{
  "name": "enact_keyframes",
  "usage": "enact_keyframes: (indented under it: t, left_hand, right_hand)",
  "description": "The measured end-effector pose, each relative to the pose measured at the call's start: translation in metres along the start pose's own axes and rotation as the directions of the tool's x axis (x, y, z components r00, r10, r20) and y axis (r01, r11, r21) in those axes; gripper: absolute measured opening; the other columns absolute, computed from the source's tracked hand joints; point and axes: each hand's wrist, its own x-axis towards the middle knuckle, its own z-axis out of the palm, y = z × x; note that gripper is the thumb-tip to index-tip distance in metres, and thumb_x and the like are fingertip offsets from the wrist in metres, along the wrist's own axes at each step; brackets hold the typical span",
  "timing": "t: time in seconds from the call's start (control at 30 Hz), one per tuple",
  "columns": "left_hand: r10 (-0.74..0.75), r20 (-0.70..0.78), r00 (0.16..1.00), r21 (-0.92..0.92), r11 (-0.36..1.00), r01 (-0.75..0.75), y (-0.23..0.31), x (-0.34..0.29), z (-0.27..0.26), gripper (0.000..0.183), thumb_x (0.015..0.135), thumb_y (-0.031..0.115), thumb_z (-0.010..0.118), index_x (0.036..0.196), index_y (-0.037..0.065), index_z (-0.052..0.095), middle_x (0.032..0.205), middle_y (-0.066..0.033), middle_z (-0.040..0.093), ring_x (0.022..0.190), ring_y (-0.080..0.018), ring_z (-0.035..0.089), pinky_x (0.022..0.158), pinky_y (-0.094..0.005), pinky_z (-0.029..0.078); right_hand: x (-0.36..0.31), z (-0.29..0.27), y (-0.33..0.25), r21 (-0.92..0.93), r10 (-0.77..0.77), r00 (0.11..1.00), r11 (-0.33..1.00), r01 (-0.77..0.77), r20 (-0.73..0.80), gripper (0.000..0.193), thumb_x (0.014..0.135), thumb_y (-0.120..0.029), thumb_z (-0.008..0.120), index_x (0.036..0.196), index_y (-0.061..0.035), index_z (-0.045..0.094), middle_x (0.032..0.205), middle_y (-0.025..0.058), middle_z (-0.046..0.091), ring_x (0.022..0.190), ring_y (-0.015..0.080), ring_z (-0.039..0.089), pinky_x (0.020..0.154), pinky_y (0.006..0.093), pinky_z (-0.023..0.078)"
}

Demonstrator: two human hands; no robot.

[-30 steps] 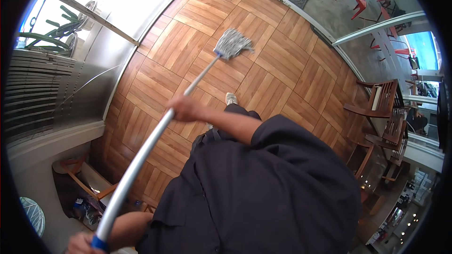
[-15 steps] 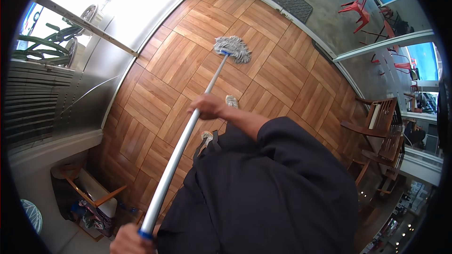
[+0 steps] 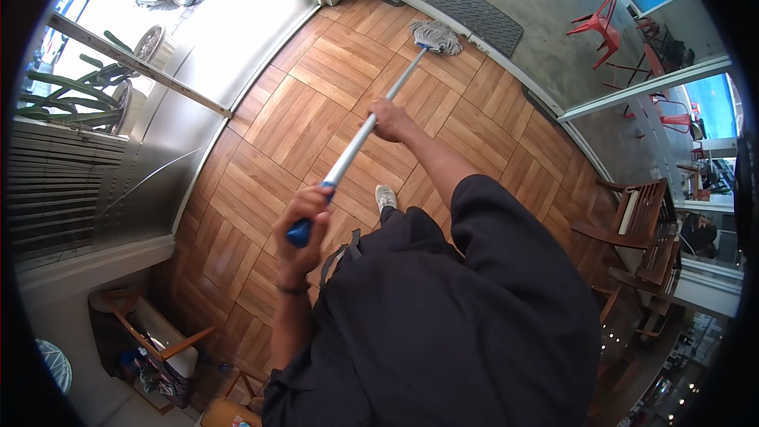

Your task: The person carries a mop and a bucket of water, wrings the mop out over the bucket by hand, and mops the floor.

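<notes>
A mop with a silver pole, a blue end grip and a grey string head slants away from me across the wood-patterned floor. My left hand is wrapped round the blue grip at the near end. Farther up, my right hand closes round the pole with the arm stretched forward. The mop head lies on the floor close to the far doorway's threshold, its strands spread out. One light shoe of mine shows between my arms.
Beyond the threshold lies a dark ridged mat on grey floor. Glass panels with a metal rail bound the left side, with cacti behind. Wooden chairs stand at the right. A wooden-armed chair holding things is at lower left.
The mop head has slid forward and to the right, toward the threshold. Both hands have moved forward with the pole, the left one coming up from the lower edge.
</notes>
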Motion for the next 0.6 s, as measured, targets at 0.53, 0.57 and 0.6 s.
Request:
enact_keyframes:
  t: [0.53, 0.57, 0.6]
  left_hand:
    - [0.534, -0.003, 0.846, -0.243, 0.82, -0.518, 0.275, -0.097, -0.138, 0.032, 0.089, 0.026, 0.058, 0.067, 0.012, 0.041, 0.056, 0.0032, 0.043, 0.047, -0.0086, 0.042, 0.048, -0.0229, 0.04]
    - [0.531, -0.052, 0.846, -0.23, 0.818, -0.527, 0.267, -0.098, -0.136, 0.031, 0.088, 0.024, 0.059, 0.067, 0.012, 0.04, 0.056, 0.0031, 0.043, 0.047, -0.0084, 0.042, 0.048, -0.023, 0.04]
    - [0.532, -0.102, 0.841, -0.207, 0.815, -0.541, 0.261, -0.099, -0.135, 0.03, 0.087, 0.022, 0.06, 0.067, 0.011, 0.04, 0.055, 0.003, 0.043, 0.047, -0.0081, 0.042, 0.047, -0.023, 0.039]
  right_hand:
    - [-0.109, 0.056, -0.228, 0.502, -0.69, 0.582, 0.719, 0.481, 0.431, 0.029, 0.077, -0.035, 0.061, 0.069, -0.0074, 0.062, 0.065, 0.0145, 0.06, 0.066, 0.0367, 0.06, 0.057, 0.0452, 0.047]
    - [-0.11, 0.062, -0.223, 0.5, -0.688, 0.585, 0.72, 0.48, 0.43, 0.029, 0.077, -0.035, 0.061, 0.069, -0.0074, 0.062, 0.065, 0.0145, 0.06, 0.066, 0.0367, 0.06, 0.057, 0.0452, 0.047]
    - [-0.107, 0.063, -0.22, 0.456, -0.646, 0.63, 0.758, 0.466, 0.43, 0.025, 0.077, -0.032, 0.06, 0.068, -0.0082, 0.062, 0.065, 0.0146, 0.06, 0.066, 0.0366, 0.06, 0.058, 0.0453, 0.047]
